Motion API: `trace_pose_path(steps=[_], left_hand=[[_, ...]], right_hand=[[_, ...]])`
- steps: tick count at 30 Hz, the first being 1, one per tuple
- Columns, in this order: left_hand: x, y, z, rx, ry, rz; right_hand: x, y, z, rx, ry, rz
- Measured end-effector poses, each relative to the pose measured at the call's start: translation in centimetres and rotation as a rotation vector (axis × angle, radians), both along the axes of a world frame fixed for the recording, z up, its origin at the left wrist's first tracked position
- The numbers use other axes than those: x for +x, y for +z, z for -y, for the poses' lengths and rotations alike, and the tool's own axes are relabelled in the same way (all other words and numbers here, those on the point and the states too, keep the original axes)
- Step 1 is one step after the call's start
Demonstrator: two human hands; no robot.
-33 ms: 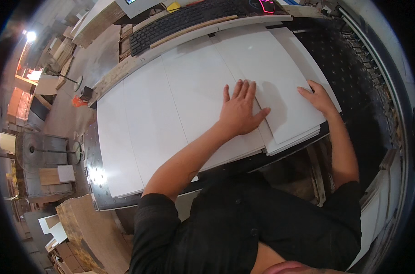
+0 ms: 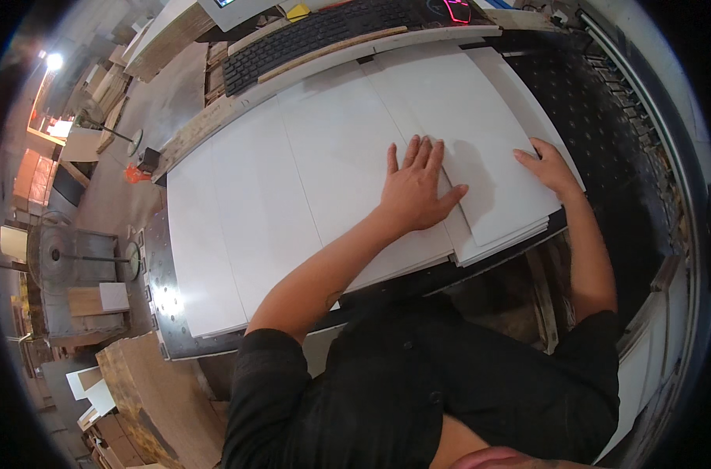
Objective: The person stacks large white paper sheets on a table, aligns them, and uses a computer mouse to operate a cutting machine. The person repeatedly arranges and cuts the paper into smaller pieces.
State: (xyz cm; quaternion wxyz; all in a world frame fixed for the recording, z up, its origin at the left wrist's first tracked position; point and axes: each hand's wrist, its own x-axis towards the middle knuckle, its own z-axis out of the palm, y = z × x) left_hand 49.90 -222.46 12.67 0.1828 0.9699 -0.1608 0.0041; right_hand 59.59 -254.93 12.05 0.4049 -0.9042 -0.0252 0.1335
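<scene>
Flat and with fingers spread, my left hand presses on the white panels at the middle of the table. Its thumb reaches the left edge of a white board that lies on top of a small stack to the right. At that board's right edge is my right hand, thumb on the upper face and the other fingers mostly hidden around the edge. Beneath the top board, the near ends of several stacked boards show, slightly staggered. Another white panel juts out from under the stack on the far right.
A wooden rail bounds the panels at the far side, with a black keyboard and a lit mouse beyond it. Dark perforated table surface shows at right. Cardboard stands at lower left; a fan is farther left.
Both hands have shifted slightly to the right. The top board has slid a little the same way over the boards below it.
</scene>
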Motion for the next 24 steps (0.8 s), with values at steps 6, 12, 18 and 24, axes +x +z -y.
trace_pose_path(steps=[6, 12, 18, 24], left_hand=[[1.1, -1.1, 0.9, 0.087, -0.087, 0.018], [0.6, -1.7, 0.7, 0.121, -0.074, 0.072], [0.9, -2.1, 0.9, 0.156, -0.08, 0.077], [0.8, -1.7, 1.1, 0.174, -0.082, 0.092]], right_hand=[[2.0, -0.4, 6.0, 0.027, -0.184, -0.069], [3.0, -1.1, 14.2, 0.179, -0.229, 0.093], [5.3, -2.9, 18.1, 0.115, -0.208, 0.045], [7.0, -6.3, 16.7, -0.246, -0.178, 0.293]])
